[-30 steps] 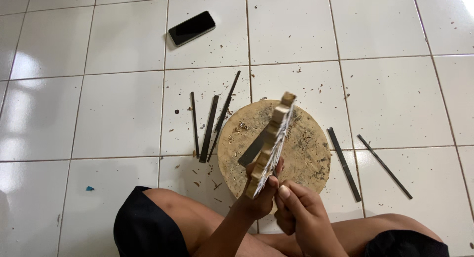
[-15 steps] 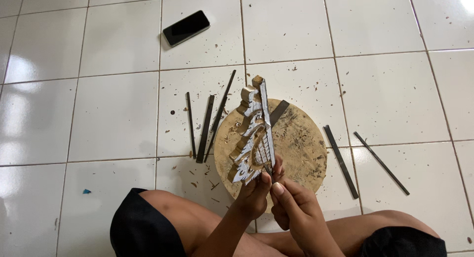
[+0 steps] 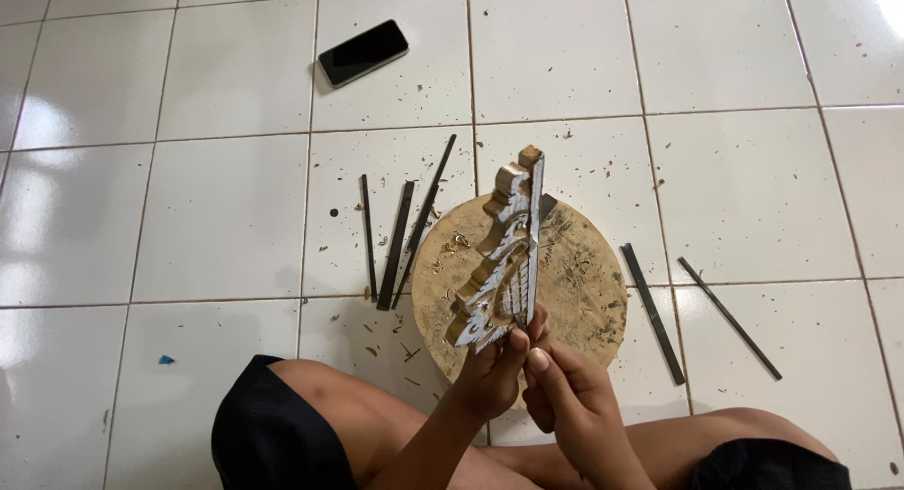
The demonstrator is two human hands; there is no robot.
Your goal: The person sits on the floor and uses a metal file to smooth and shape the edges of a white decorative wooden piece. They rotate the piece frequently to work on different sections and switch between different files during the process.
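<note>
White tiled floor [image 3: 226, 208], round wooden block [image 3: 574, 292] — above it we grip the carved wood piece [image 3: 504, 264] upright, left hand [image 3: 490, 377] and right hand [image 3: 565, 396] closed on its base; keep it steady, edge toward us.

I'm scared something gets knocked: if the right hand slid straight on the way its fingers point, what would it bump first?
Probably the carved, white-painted wooden piece the right hand already touches; beyond it lies the round wooden block, though depth is unclear.
</note>
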